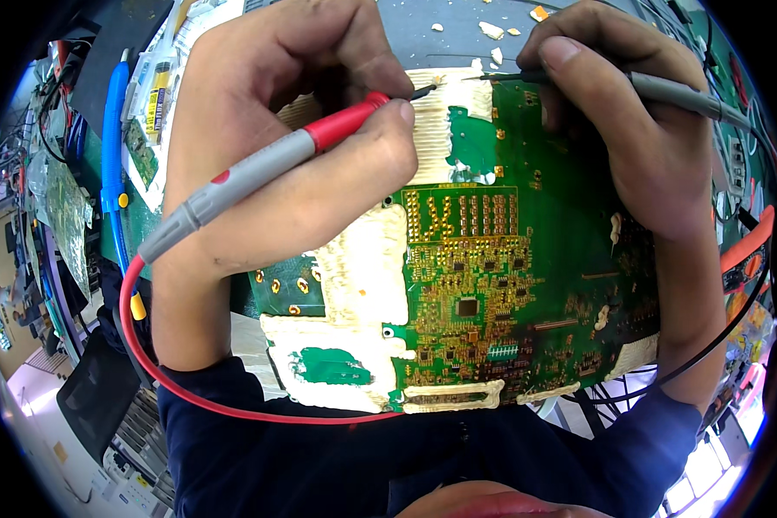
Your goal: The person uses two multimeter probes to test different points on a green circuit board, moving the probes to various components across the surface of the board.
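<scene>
A large green circuit board point(570, 250) lies in front of me, partly covered with ridged cream-coloured filler point(363, 268). My left hand point(293, 129) is closed around a grey and red multimeter probe point(259, 168), its dark tip close to the filler at the board's far edge. In my right hand point(622, 112), a grey and black probe point(678, 93) is gripped with its thin tip pointing left towards the same spot. The two tips are a short way apart; whether either touches the board I cannot tell. A red lead point(177, 375) runs from the left probe, passing below the board.
Loose crumbs of filler point(492, 31) lie on the surface beyond the board. A blue pen-like tool point(115, 129) and a clear pack with a yellow-labelled tube point(157, 97) are at the left. At the right, an orange-edged meter point(747, 242) sits beside a black lead point(708, 354).
</scene>
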Available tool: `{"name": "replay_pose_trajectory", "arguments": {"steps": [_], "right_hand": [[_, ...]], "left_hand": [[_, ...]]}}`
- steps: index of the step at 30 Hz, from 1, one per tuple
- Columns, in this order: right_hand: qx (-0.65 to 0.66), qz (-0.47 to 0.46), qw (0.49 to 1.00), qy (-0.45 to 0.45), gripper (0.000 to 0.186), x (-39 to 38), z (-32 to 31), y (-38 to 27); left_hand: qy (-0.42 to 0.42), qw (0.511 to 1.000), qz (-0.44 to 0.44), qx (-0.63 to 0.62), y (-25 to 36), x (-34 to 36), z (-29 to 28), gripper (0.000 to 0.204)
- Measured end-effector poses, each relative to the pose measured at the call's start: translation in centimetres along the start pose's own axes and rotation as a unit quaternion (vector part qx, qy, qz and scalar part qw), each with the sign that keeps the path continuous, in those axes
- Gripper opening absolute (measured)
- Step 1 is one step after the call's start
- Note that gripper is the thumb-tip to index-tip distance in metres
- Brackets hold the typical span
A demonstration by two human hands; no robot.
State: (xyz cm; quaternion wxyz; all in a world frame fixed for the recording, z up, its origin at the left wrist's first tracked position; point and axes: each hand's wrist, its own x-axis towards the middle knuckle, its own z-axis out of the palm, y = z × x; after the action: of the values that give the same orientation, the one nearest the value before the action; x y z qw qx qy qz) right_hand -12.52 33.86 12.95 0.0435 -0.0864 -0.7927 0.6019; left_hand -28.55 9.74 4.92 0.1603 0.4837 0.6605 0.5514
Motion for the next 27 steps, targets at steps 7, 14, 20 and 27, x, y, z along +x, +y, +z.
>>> {"name": "replay_pose_trajectory", "arguments": {"steps": [7, 14, 20, 27], "right_hand": [[-0.001, -0.007, 1.0, 0.007, 0.019, 0.1, -0.4, 1.6], [-0.013, -0.032, 0.999, 0.006, 0.019, 0.1, -0.2, 2.1], [-0.026, -0.088, 0.996, -0.012, 0.018, 0.0, -0.2, 1.8], [-0.101, -0.144, 0.984, 0.003, 0.014, 0.2, 0.1, 2.0]], "left_hand": [[-0.021, 0.995, -0.041, -0.083, 7.8, 3.1, 4.2, 0.009], [-0.026, 0.999, -0.027, -0.018, 5.6, 2.3, 3.0, 0.011], [0.053, 0.997, 0.018, -0.046, 2.8, 0.5, 3.7, 0.013], [-0.024, 1.0, 0.006, 0.015, 4.9, 2.0, 2.9, 0.011]]}}
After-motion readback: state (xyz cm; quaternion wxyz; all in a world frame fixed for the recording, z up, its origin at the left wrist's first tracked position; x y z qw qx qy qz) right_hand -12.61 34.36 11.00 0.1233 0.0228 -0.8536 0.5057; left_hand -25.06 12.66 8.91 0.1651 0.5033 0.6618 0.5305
